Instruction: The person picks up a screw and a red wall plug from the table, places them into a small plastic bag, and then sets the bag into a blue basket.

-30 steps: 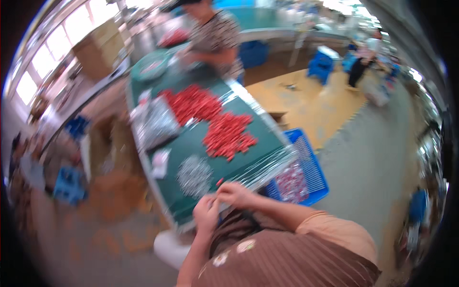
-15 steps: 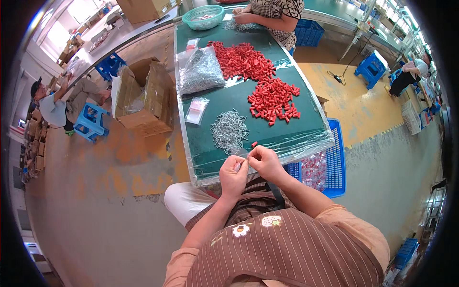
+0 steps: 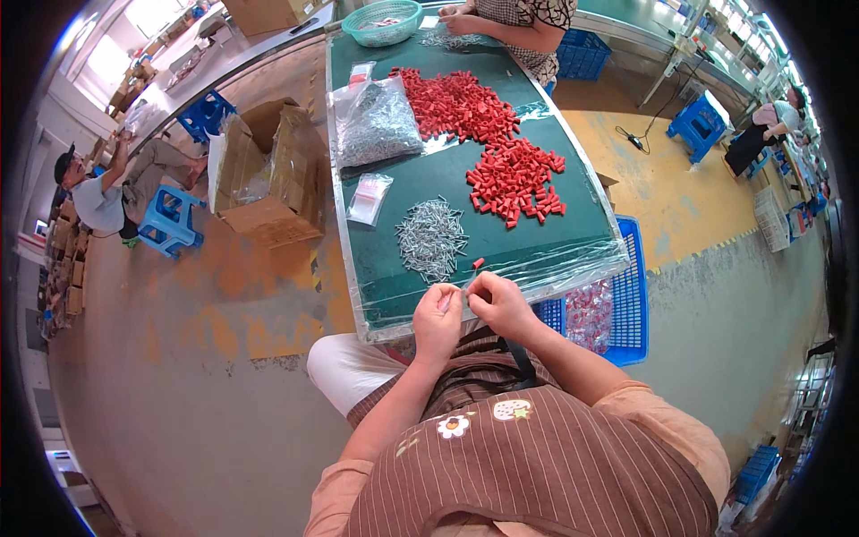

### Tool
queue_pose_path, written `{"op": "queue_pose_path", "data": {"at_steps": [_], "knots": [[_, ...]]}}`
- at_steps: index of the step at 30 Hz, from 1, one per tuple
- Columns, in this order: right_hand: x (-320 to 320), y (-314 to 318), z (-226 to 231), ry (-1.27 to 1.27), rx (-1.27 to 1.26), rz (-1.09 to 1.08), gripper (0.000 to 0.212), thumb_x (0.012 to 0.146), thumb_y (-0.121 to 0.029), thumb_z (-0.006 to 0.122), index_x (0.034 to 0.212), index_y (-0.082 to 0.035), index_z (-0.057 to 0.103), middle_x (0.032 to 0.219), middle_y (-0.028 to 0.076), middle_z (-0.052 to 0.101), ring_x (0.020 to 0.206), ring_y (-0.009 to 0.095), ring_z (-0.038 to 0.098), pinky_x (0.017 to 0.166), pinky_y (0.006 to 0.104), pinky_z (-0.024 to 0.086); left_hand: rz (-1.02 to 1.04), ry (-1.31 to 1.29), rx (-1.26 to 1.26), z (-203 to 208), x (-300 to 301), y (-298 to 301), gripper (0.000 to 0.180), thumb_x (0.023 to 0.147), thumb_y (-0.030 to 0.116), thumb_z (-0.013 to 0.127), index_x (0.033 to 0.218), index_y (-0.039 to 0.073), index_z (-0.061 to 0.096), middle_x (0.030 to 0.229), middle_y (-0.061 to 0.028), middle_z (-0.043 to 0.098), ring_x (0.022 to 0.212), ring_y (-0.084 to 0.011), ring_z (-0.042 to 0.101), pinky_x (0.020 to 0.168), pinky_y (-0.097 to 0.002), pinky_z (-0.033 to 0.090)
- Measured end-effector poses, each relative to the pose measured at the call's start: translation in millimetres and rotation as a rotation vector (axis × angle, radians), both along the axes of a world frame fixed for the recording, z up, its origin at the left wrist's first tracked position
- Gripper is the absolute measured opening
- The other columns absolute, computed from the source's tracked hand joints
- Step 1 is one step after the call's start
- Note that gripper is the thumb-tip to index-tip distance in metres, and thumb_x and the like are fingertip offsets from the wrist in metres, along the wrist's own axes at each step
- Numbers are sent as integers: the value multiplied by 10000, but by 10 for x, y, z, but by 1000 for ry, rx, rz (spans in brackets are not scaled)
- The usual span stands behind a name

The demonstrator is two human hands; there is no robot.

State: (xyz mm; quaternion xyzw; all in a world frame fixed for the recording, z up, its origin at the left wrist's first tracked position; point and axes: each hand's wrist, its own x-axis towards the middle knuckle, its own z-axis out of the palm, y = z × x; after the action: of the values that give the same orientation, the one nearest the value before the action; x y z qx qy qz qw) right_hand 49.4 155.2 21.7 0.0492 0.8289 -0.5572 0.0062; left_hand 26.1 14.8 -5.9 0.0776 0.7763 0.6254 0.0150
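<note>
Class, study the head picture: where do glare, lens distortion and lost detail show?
In the head view, glare streaks the clear film along the near edge of the table; in the head view, the table's right edge bows and the picture's rim falls to black; in the head view, the window is washed out, and the small item in the left hand is too small to identify.

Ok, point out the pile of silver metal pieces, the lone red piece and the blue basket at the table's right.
Pile of silver metal pieces (image 3: 431,240): head view, middle of the pile.
Lone red piece (image 3: 478,264): head view, middle of its side.
Blue basket (image 3: 634,309): head view, slatted right part.
</note>
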Motion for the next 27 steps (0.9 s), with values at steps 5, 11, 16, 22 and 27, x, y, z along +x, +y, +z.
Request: {"op": "queue_pose_path", "data": {"at_steps": [5, 11, 16, 22, 27], "knots": [[10, 4, -119, 31, -1, 178, 124, 798, -111, 578, 857, -2, 588, 746, 157, 610, 679, 279, 597, 628, 357, 469, 19, -41, -113, -80, 0, -55, 65, 894, 89, 538, 908, 26, 529, 739, -35, 561, 700, -99, 535, 681, -243, 441], [-635, 298, -272, 268, 487, 131, 125, 789, -84, 543, 863, -49, 638, 855, 145, 603, 851, 338, 578, 744, 433, 468, -48, -242, -23, -139, -106, -192, 63, 926, 97, 511, 937, 40, 487, 736, -38, 565, 676, -89, 564, 650, -237, 451], [-990, 351, -467, 336, 750, 252, 120, 737, -51, 567, 830, -70, 641, 822, 115, 566, 860, 308, 582, 722, 407, 491, 22, -228, 170, -159, -145, -259, 34, 885, 60, 564, 908, 36, 555, 724, -21, 590, 690, -80, 563, 649, -210, 447], [-1095, 464, -585, 176, 1082, 423, 87, 740, -80, 578, 773, -56, 655, 817, 119, 641, 764, 269, 652, 654, 378, 538, 37, -25, -84, -216, -214, -324, 93, 850, 85, 599, 835, -2, 628, 756, -35, 614, 709, -108, 566, 670, -243, 455], [-1138, 100, -421, 41, 1014, 331, 128, 752, -140, 581, 752, -105, 705, 823, 98, 685, 800, 242, 674, 650, 364, 540, 11, -158, -36, -222, -175, -502, 86, 843, 61, 586, 843, -22, 609, 754, -33, 594, 713, -107, 551, 677, -240, 443]]}}
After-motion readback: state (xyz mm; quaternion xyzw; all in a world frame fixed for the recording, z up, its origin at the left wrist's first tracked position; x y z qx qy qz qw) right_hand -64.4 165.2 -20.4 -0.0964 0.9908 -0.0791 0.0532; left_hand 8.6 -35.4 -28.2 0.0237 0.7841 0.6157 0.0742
